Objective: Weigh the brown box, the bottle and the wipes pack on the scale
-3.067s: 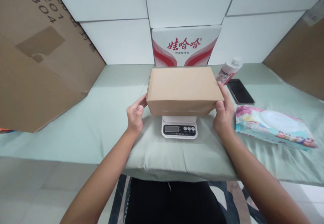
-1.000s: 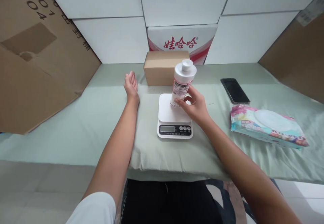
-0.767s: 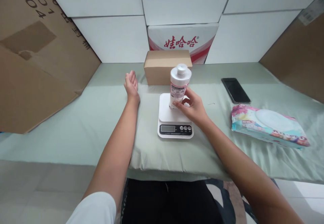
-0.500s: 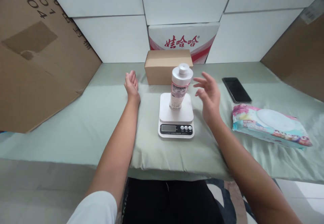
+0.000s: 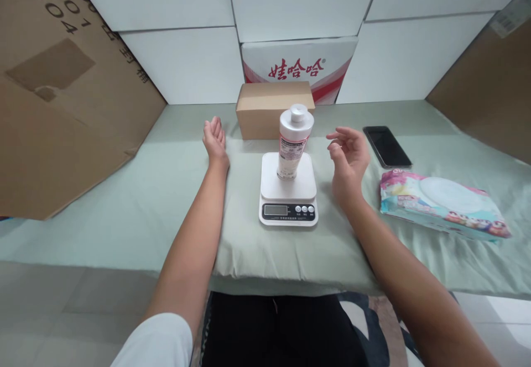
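A white bottle (image 5: 292,141) with a pink label stands upright on the platform of a small white digital scale (image 5: 288,198). My right hand (image 5: 347,160) hovers just right of the bottle, fingers loosely curled, holding nothing and apart from it. My left hand (image 5: 215,142) rests edge-down on the green sheet, left of the scale, fingers together and straight, holding nothing. Behind the scale sits a plain brown cardboard box (image 5: 274,109), closed.
A white carton with red Chinese lettering (image 5: 299,68) leans on the white wall behind the box. A black phone (image 5: 386,146) and a pack of wet wipes (image 5: 442,205) lie at the right. Large cardboard sheets (image 5: 62,96) stand at the left and far right.
The brown box left the scale and now sits behind it. My right hand set the bottle on the scale, let go and drew back to the right. The left hand stays put.
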A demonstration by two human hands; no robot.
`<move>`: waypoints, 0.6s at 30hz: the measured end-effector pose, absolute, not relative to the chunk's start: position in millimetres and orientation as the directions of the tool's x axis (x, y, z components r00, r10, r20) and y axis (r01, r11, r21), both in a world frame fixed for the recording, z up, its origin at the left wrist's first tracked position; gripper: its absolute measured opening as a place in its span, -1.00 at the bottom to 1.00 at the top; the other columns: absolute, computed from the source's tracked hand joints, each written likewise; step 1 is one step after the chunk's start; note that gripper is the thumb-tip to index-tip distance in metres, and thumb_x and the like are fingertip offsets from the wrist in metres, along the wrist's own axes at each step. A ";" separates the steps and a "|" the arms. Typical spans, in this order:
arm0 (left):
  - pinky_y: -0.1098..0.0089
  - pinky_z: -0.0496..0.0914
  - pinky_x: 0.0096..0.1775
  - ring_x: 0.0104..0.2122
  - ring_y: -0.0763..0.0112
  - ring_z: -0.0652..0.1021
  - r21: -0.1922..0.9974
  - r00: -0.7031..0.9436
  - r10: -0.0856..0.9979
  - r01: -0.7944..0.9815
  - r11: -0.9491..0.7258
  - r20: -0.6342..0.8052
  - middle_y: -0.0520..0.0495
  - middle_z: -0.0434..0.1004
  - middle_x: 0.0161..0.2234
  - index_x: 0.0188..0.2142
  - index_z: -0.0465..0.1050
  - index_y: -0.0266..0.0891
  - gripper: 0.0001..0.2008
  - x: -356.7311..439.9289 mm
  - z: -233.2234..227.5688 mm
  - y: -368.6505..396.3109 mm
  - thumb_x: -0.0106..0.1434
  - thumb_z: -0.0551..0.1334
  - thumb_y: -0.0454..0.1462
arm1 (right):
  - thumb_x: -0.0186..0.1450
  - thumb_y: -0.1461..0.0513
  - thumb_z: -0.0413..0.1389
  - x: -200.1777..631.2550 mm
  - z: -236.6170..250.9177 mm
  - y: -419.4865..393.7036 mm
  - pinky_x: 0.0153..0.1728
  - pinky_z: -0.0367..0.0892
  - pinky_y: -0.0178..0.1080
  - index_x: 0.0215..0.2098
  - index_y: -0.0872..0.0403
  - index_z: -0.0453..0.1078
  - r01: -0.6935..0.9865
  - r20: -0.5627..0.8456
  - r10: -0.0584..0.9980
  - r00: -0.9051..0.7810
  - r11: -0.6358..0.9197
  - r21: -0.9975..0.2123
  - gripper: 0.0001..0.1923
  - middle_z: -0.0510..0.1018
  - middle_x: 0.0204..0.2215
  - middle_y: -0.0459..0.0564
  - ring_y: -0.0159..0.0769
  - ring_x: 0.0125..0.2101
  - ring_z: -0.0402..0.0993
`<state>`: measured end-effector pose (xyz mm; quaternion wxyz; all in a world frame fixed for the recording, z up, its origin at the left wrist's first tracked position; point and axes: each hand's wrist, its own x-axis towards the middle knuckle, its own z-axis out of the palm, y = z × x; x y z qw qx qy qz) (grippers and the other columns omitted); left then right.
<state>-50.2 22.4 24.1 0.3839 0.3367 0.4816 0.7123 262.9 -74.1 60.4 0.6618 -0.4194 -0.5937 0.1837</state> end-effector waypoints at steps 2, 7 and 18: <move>0.34 0.19 0.47 0.51 0.34 0.24 0.942 -0.480 0.870 -0.226 -0.250 0.116 -0.18 0.23 0.51 0.39 0.39 -0.18 -0.28 -50.7 23.2 23.0 0.53 -0.15 0.13 | 0.38 -0.08 0.18 261.9 61.0 -76.1 -0.27 0.42 -0.16 0.06 -0.05 0.42 0.236 0.630 0.749 0.207 0.586 -0.775 -0.59 0.60 -0.11 0.04 -0.22 -0.21 0.50; 0.29 0.17 0.49 0.53 0.30 0.21 0.944 -0.475 0.872 -0.221 -0.246 0.116 -0.18 0.23 0.51 0.38 0.41 -0.14 -0.27 -51.0 23.0 24.3 0.50 -0.11 0.18 | 0.37 -0.02 0.25 254.3 60.9 -81.2 -0.27 0.40 -0.16 0.18 -0.07 0.43 0.219 0.606 0.793 -0.061 0.603 -0.767 -0.53 0.63 0.00 0.03 -0.24 -0.23 0.49; 0.29 0.14 0.50 0.53 0.26 0.21 0.949 -0.478 0.871 -0.206 -0.240 0.117 -0.23 0.22 0.52 0.38 0.40 -0.19 -0.20 -50.6 24.1 23.7 0.47 -0.11 0.24 | 0.31 -0.06 0.30 249.1 58.0 -74.0 -0.35 0.40 -0.20 0.13 -0.05 0.46 0.298 0.560 0.825 -0.077 0.555 -0.776 -0.50 0.62 -0.16 -0.04 -0.33 -0.39 0.36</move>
